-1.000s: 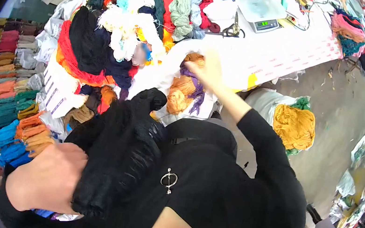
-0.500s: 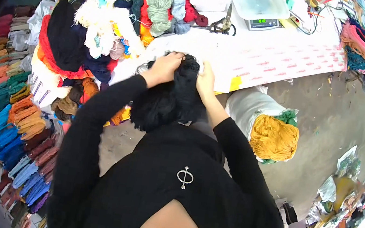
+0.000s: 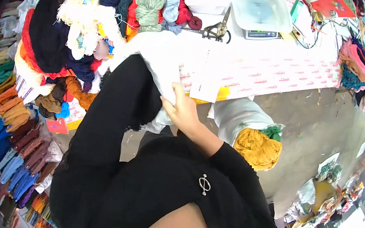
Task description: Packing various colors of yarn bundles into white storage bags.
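My right hand (image 3: 185,113) grips the edge of a white plastic bag (image 3: 162,66) between thumb and fingers, at the near edge of the table. My left arm, in a black sleeve, reaches forward over the bag's left side; its hand is hidden, and whether its fingers are closed does not show. Between that sleeve and my right hand, a dark mass of black yarn (image 3: 148,106) shows against the bag. Sleeve and yarn are hard to tell apart.
Colourful yarn hanks (image 3: 79,28) heap on the table's left. Scissors (image 3: 218,30) lie behind, beside a scale (image 3: 261,34) bearing a clear tub (image 3: 260,11). A white sack of mustard yarn (image 3: 257,149) stands on the floor at right. Stacked hanks (image 3: 10,126) line the left.
Both hands held black yarn over the table's edge. Now my right hand has come lower and holds a white bag, and my left hand has gone out of sight. The view has shifted slightly.
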`<state>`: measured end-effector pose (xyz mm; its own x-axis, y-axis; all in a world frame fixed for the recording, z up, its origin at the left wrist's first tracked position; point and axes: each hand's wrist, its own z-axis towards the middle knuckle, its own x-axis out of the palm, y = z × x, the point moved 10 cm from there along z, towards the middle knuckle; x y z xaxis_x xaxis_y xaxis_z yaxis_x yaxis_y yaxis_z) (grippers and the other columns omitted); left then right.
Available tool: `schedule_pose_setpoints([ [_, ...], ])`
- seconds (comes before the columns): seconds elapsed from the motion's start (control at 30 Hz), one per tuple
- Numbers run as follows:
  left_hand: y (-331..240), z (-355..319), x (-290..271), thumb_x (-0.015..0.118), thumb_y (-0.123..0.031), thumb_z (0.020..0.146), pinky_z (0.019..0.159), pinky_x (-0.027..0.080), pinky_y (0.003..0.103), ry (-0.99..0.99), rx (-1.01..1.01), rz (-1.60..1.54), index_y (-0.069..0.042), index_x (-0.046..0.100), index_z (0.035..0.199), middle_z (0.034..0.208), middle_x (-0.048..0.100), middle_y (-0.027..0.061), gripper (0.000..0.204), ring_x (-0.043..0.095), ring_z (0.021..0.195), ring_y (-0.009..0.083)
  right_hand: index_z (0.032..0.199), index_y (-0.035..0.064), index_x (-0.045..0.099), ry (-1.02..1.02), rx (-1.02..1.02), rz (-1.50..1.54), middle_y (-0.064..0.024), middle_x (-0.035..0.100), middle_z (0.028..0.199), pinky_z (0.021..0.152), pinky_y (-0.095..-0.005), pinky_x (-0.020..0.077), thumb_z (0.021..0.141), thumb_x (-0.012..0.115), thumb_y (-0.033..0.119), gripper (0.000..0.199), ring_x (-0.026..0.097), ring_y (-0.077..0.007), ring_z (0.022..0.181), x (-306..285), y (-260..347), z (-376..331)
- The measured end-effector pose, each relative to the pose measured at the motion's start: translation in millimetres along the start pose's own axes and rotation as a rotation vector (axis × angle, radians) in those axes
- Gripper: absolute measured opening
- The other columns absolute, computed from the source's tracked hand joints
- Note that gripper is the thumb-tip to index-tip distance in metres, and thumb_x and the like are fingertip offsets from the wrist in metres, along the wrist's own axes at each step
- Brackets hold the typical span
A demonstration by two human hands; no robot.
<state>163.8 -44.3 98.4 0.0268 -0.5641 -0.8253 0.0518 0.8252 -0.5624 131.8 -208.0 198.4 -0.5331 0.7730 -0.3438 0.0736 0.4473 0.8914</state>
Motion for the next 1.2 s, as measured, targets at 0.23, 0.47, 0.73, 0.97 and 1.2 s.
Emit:
schedule_pose_setpoints([
  [0.23,-6,-54,-80,0.049,-0.008,0.084,0.082,0.047,0.035,-0.059,0.038,0.023,0.0,0.058,0.107,0.106,0.061,0.017,0.026,0.06,0.093,0.028,0.113,0.0051,0.055,0.101,-0.791,-0.32,-0.0144,0.05,0.119,0.098,-0.0448,0.0359,0.072,0.054,0.007,0.041,0.044,-0.0298,0.117,32,104,-43],
  [0.47,112,-193,-122,0.067,-0.029,0.077,0.093,0.039,0.035,-0.317,-0.719,-0.211,0.001,0.047,0.125,0.12,0.053,0.0189,0.06,0.051,0.11,0.0257,0.126,0.0231,0.047,0.643,-1.283,-0.685,-0.0056,0.026,0.146,0.103,-0.0632,0.0183,0.083,0.046,0.02,0.043,0.02,-0.032,0.135,189,26,-88],
  [0.73,142,-231,-113,0.064,-0.034,0.078,0.08,0.045,0.035,-0.297,-0.774,-0.493,0.0,0.058,0.104,0.093,0.062,0.017,0.042,0.06,0.09,0.0283,0.127,0.0266,0.048,0.735,-0.728,-0.664,-0.0159,0.05,0.101,0.083,-0.0473,0.0369,0.068,0.064,0.012,0.063,0.048,-0.0331,0.099,232,-17,15],
  [0.97,52,-167,-212,0.07,-0.022,0.073,0.068,0.046,0.032,-0.203,-0.636,-0.5,-0.001,0.056,0.092,0.086,0.06,0.0083,0.032,0.059,0.076,0.0176,0.133,0.0104,0.039,0.25,-0.112,-0.71,-0.0152,0.041,0.136,0.102,-0.0413,0.0295,0.08,0.05,0.031,0.058,0.033,-0.0315,0.128,215,-99,112],
  [1.2,171,-129,-154,0.062,-0.006,0.08,0.079,0.044,0.029,-0.582,-0.564,-1.92,-0.004,0.046,0.116,0.107,0.055,0.0067,0.04,0.054,0.095,0.0149,0.118,-0.0026,0.052,0.448,-0.361,-0.899,-0.0181,0.043,0.128,0.096,-0.0492,0.0253,0.075,0.06,0.021,0.05,0.036,-0.034,0.115,278,-51,77],
])
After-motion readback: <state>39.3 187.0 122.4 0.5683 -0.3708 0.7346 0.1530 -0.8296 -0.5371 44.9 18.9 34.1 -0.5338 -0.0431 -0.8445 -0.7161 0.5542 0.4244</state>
